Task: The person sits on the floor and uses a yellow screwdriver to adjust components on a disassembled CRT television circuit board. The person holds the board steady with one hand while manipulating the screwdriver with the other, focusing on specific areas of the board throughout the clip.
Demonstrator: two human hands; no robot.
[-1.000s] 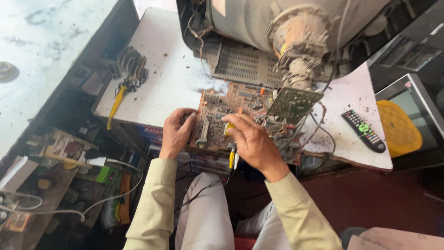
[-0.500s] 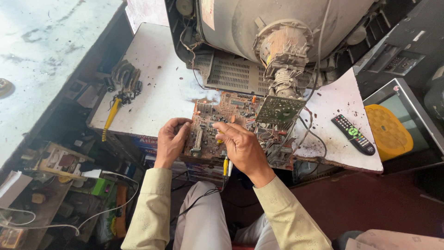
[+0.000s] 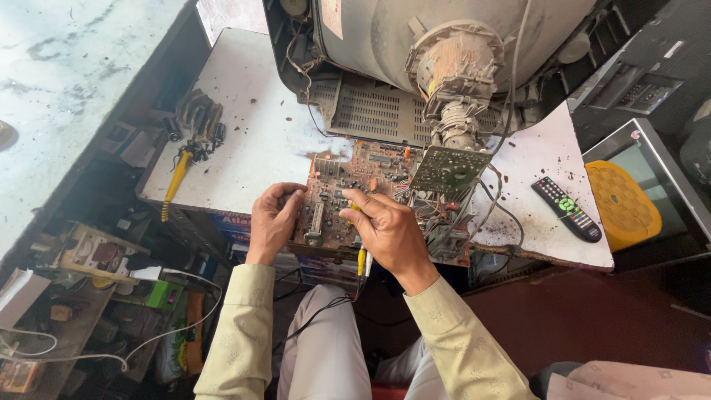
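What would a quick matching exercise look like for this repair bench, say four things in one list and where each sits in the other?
Things:
1. circuit board
2. remote control
3. yellow-handled tool
4. picture tube

Places:
A. far left part of the white table
B. right part of the table, near its front edge
C. under both hands, left hand and right hand
D. back of the table, neck pointing toward the person

Pairs: 1-C, 2-B, 3-A, 4-D
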